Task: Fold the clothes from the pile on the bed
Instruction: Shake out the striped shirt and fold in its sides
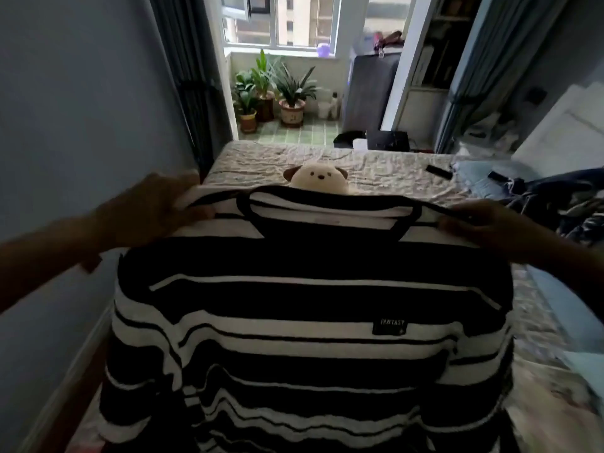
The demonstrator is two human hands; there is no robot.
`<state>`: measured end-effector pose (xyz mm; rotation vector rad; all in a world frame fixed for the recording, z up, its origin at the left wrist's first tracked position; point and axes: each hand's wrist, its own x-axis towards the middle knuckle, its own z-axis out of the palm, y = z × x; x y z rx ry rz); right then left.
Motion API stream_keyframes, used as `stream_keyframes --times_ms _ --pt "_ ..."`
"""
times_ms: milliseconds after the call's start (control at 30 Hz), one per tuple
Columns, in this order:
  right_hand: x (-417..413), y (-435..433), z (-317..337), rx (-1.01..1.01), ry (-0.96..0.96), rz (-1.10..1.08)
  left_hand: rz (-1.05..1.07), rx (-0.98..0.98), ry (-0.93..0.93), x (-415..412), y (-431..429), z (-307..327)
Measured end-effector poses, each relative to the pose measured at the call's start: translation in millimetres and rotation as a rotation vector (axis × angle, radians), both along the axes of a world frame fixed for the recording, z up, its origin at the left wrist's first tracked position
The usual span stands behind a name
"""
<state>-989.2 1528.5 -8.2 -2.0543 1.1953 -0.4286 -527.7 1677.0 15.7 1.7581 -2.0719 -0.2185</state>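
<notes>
Head view looks down at a big sweater [310, 322] with black and white stripes. It is held up in the air over the near part of the bed [385, 171], so it hides most of the bed's near edge. The left hand [153, 210] pinches the left shoulder of the sweater. The right hand [470, 223] pinches the right shoulder. Both hands are closed on the cloth, and the neck hole sits between them. The rest of the sweater hangs down toward the person. A small black label [390, 327] shows on the right side of the chest.

The sweater looks thick and fuzzy. I think it is soft and floppy, a bit heavy for a top, and not slippery. It will not break. It will sag and bunch if it is held in just one spot. The shoulders look like the best places to hold, so it hangs flat and can be laid down smooth.

A toy bear [318, 179] sits on the bed past the neck hole, near the middle. A pile [539, 197] of blue and dark clothes lies by the right edge of the bed. Plants [274, 89] stand by the window beyond the far edge.
</notes>
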Motion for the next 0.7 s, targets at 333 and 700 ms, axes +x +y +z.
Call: stream_keyframes --times_ms 333,700 --pt "97 -167 -415 0.110 0.461 -0.023 0.202 0.378 -0.311 65 -175 -452" --pt "16 -171 -639 0.047 0.446 -0.337 0.090 0.157 -0.255 -104 -183 -670"
